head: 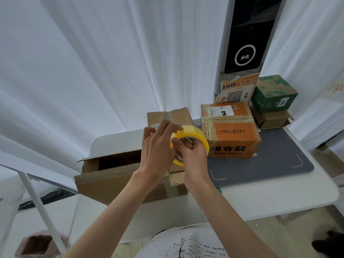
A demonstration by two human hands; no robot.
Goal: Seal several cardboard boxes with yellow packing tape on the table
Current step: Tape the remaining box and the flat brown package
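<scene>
A yellow tape roll (200, 135) is held up above the table's near left part. My right hand (191, 153) grips it, fingers through the core and thumb on the rim. My left hand (158, 146) lies against the roll's left side with its fingertips on the top of the rim. Below both hands lies a large brown cardboard box (115, 175) with its top flaps open. An orange printed box (232, 135) stands to the right of the roll, and a small brown box (171, 116) stands behind the hands.
The white table (279, 200) carries a grey mat (275, 157). At the back right a green box (273, 94) sits on a flat brown box (271, 118). A tall kiosk with a dark screen (245, 43) rises behind. White curtains hang all round.
</scene>
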